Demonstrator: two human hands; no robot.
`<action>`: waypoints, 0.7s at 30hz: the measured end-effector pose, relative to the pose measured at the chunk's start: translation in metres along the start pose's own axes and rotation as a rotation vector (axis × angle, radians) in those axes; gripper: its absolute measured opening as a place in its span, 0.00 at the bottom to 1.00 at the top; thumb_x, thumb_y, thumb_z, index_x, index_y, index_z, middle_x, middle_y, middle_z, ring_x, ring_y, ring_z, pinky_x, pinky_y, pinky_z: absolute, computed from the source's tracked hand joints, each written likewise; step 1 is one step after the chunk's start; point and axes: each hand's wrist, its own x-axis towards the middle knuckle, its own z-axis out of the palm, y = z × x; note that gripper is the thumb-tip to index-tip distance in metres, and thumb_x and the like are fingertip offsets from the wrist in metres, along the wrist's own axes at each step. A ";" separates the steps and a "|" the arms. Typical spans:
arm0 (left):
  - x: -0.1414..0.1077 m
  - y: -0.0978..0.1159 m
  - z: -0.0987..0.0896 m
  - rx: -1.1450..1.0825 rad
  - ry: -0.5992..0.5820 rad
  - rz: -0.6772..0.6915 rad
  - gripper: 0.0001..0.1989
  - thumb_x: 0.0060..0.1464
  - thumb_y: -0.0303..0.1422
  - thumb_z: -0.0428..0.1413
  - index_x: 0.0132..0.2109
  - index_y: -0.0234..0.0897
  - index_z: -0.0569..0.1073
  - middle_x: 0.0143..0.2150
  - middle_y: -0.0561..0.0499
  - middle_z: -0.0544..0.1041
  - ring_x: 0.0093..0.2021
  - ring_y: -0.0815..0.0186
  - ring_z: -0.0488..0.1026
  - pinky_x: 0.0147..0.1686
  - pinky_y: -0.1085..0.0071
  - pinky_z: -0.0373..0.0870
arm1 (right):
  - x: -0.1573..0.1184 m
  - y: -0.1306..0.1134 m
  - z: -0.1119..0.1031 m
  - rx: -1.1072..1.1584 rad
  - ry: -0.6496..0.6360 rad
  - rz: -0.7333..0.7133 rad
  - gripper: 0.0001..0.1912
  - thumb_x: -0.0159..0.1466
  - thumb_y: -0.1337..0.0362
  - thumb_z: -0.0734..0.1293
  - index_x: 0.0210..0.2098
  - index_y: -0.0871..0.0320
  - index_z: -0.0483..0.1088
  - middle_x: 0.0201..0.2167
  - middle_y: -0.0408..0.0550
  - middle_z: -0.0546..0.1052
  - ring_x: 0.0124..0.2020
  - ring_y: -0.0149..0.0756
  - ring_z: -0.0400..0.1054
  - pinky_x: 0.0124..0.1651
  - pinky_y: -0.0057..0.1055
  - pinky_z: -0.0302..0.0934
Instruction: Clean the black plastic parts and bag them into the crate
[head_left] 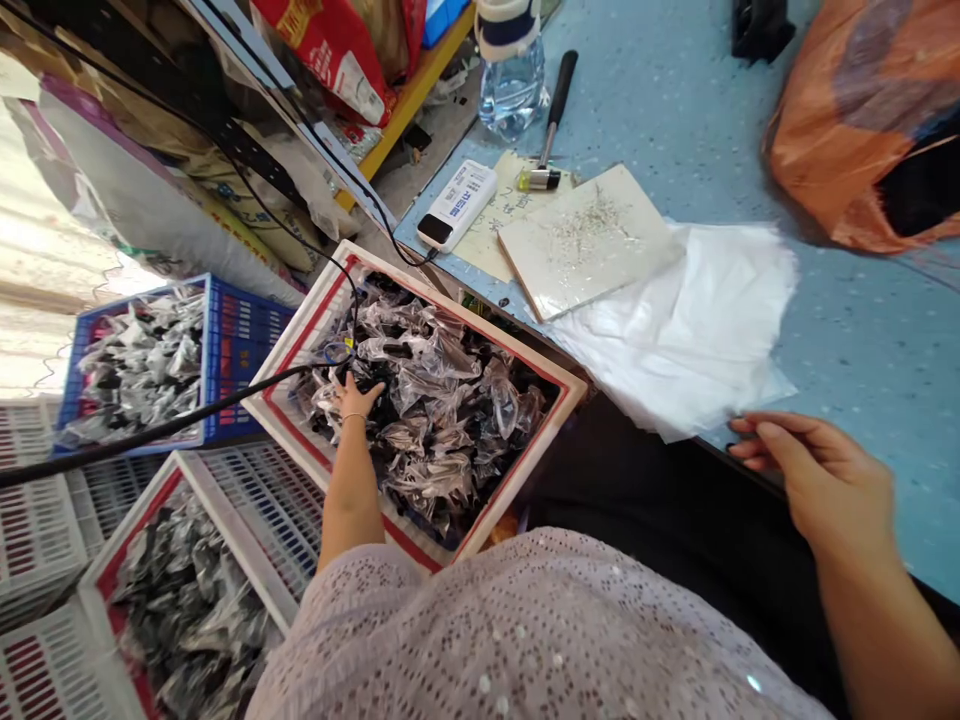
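My left hand reaches into a white crate with a red inner edge. Its fingers are spread over the bagged dark pieces, and it does not visibly grip any. Clear plastic wraps these pieces; their kind cannot be made out. Over the front edge of the blue table is my right hand, fingers curled in and thumb close to them. Dark spots show at its fingertips, but whether it holds something small is unclear. Beside it lies a stack of clear plastic bags.
On the table are a speckled white board, a white power bank, a hammer, a water bottle and an orange sack. A blue crate and another white crate stand left. A black cable crosses my crate.
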 end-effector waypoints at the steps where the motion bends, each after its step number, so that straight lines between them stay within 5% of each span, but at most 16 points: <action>1: -0.006 0.010 0.013 -0.009 -0.011 -0.002 0.46 0.64 0.52 0.54 0.71 0.20 0.45 0.73 0.19 0.47 0.72 0.40 0.49 0.61 0.50 0.60 | -0.001 -0.001 0.000 0.001 -0.012 -0.007 0.09 0.63 0.47 0.69 0.39 0.40 0.78 0.41 0.44 0.80 0.37 0.53 0.76 0.45 0.58 0.70; 5: -0.026 0.025 0.041 0.010 0.000 -0.013 0.39 0.69 0.49 0.43 0.72 0.23 0.40 0.73 0.15 0.39 0.74 0.36 0.43 0.60 0.41 0.59 | -0.002 0.000 0.001 0.005 -0.020 -0.030 0.10 0.63 0.46 0.69 0.39 0.40 0.77 0.40 0.44 0.80 0.35 0.50 0.75 0.42 0.57 0.71; 12: 0.003 0.009 0.025 0.133 -0.065 -0.046 0.42 0.65 0.53 0.39 0.72 0.25 0.41 0.75 0.17 0.37 0.75 0.29 0.38 0.59 0.38 0.61 | -0.002 0.003 0.007 0.029 0.062 -0.016 0.16 0.61 0.44 0.71 0.38 0.48 0.76 0.39 0.49 0.81 0.32 0.44 0.74 0.40 0.52 0.72; 17: 0.029 0.013 0.015 0.256 -0.131 -0.031 0.31 0.62 0.46 0.52 0.66 0.35 0.61 0.70 0.25 0.59 0.69 0.28 0.58 0.49 0.38 0.72 | 0.001 0.003 0.009 0.016 0.090 0.016 0.15 0.62 0.46 0.71 0.39 0.49 0.77 0.38 0.48 0.81 0.30 0.38 0.71 0.37 0.42 0.70; 21: 0.032 0.013 0.010 0.376 -0.106 0.137 0.21 0.62 0.39 0.61 0.60 0.40 0.71 0.58 0.43 0.74 0.57 0.52 0.73 0.51 0.53 0.76 | 0.002 0.000 0.011 0.021 0.117 0.022 0.18 0.60 0.46 0.71 0.38 0.53 0.77 0.37 0.49 0.81 0.29 0.34 0.71 0.33 0.36 0.69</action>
